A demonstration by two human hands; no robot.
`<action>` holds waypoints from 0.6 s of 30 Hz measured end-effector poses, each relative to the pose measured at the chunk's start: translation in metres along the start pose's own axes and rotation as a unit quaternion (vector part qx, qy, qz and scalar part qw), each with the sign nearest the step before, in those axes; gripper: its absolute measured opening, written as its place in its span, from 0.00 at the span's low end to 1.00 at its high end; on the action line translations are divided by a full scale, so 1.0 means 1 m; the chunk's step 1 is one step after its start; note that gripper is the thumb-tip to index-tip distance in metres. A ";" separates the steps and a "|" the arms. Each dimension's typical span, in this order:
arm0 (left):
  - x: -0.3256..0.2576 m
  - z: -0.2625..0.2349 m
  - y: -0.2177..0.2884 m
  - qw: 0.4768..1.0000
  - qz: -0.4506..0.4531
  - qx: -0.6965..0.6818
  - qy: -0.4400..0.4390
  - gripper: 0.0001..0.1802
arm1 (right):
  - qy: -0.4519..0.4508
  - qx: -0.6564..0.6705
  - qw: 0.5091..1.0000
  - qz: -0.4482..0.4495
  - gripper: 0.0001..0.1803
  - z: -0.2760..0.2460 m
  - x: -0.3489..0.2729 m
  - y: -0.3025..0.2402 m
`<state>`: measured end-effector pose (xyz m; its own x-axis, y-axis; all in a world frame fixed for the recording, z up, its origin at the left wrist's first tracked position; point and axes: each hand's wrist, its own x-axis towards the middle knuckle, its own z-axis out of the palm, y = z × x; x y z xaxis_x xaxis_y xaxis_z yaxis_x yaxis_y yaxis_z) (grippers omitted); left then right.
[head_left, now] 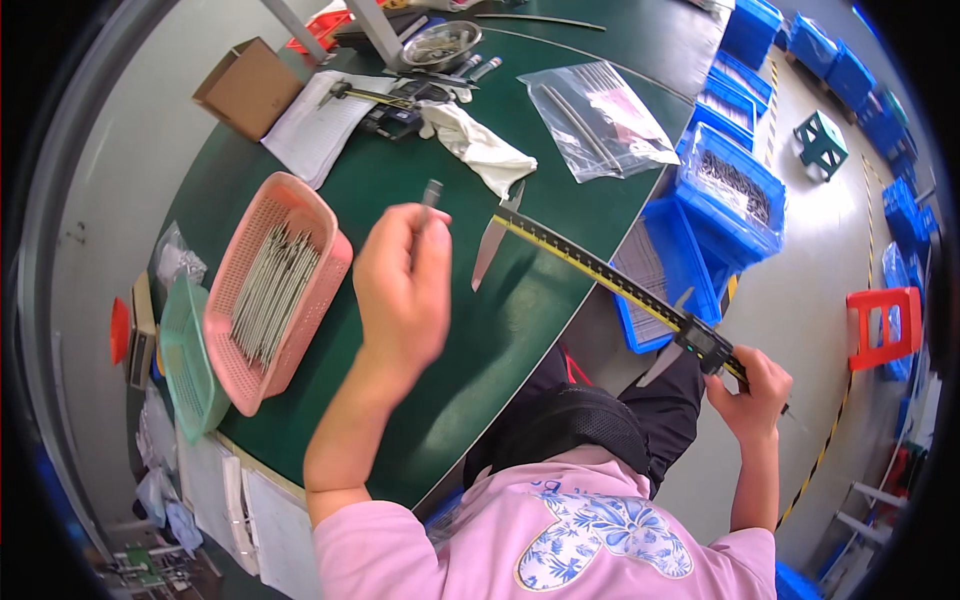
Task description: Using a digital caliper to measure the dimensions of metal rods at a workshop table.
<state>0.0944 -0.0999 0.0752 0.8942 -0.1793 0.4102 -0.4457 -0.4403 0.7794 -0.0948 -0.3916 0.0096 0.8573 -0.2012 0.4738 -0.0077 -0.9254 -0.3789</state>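
At frame centre, the left hand [403, 290] pinches a thin metal rod [429, 200] above the green table [450, 330]. At lower right, the right hand [752, 385] grips a long caliper [610, 275].

A dark green bench [560, 290] with a pale edge curves from the near left to the far right. Beyond its right edge the pale grey floor [800, 300] carries yellow-and-black striped tape [826, 445]. Blue plastic crates [735, 190] stand stacked beside the bench, with more along the far right. A small green stool [822, 143] stands far right, a red stool [884, 325] nearer. Light is bright and even.
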 end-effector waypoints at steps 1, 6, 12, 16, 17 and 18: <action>0.008 -0.011 -0.006 0.978 -0.153 -0.136 -0.034 0.10 | 0.012 0.002 1.000 -0.029 0.18 -0.001 0.003 0.001; 0.010 -0.004 -0.024 0.839 -0.362 -0.400 -0.080 0.14 | 0.026 0.018 0.992 -0.120 0.20 0.003 0.014 0.003; -0.004 -0.006 -0.012 0.776 -0.382 -0.479 -0.147 0.13 | -0.022 0.013 0.989 -0.147 0.22 -0.008 0.020 0.001; -0.009 0.000 -0.008 0.762 -0.385 -0.496 -0.157 0.13 | -0.089 0.023 0.986 -0.140 0.22 -0.014 0.037 -0.008; -0.011 0.003 -0.007 0.760 -0.386 -0.498 -0.163 0.13 | -0.092 0.019 0.984 -0.152 0.22 -0.016 0.041 -0.009; -0.014 0.006 -0.006 0.751 -0.391 -0.507 -0.162 0.13 | -0.091 0.015 0.985 -0.147 0.22 -0.018 0.044 -0.011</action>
<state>0.0849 -0.1002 0.0616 0.7889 -0.4914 -0.3690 0.5654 0.3453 0.7490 -0.0659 -0.3962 0.0488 0.8984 0.1384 0.4167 0.2682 -0.9244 -0.2712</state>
